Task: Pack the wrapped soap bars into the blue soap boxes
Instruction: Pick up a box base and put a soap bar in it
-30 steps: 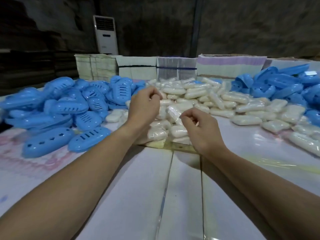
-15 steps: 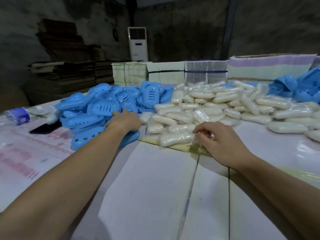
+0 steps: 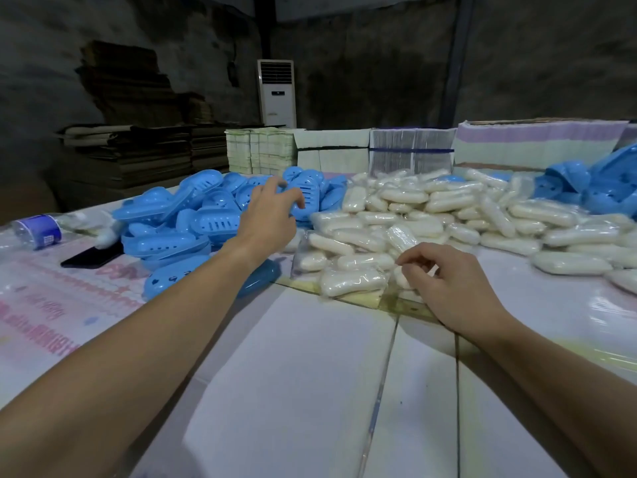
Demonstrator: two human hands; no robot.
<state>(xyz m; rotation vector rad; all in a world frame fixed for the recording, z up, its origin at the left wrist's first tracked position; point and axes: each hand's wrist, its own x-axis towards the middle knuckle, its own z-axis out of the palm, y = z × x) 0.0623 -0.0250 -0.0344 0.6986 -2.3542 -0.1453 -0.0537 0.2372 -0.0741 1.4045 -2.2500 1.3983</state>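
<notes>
A heap of blue soap boxes (image 3: 193, 225) lies on the left half of the table. A wide pile of wrapped white soap bars (image 3: 431, 215) spreads across the middle and right. My left hand (image 3: 269, 215) reaches over the blue heap with fingers spread, touching a slotted blue box (image 3: 310, 191) that leans at the back of the heap. At the near edge of the soap pile, my right hand (image 3: 448, 288) has its fingers curled and pinches the wrap of a soap bar (image 3: 401, 282). Another wrapped bar (image 3: 351, 281) lies just left of it.
More blue boxes (image 3: 599, 188) are heaped at the far right. A water bottle (image 3: 34, 231) and a black phone (image 3: 93, 255) lie at the left edge. Stacks of flat cartons (image 3: 412, 151) line the table's back. White table surface (image 3: 310, 391) lies in front of me.
My left hand went from the soap pile to the near blue boxes, then farther back to the leaning blue box. My right hand dropped to the near edge of the soap pile and stays there.
</notes>
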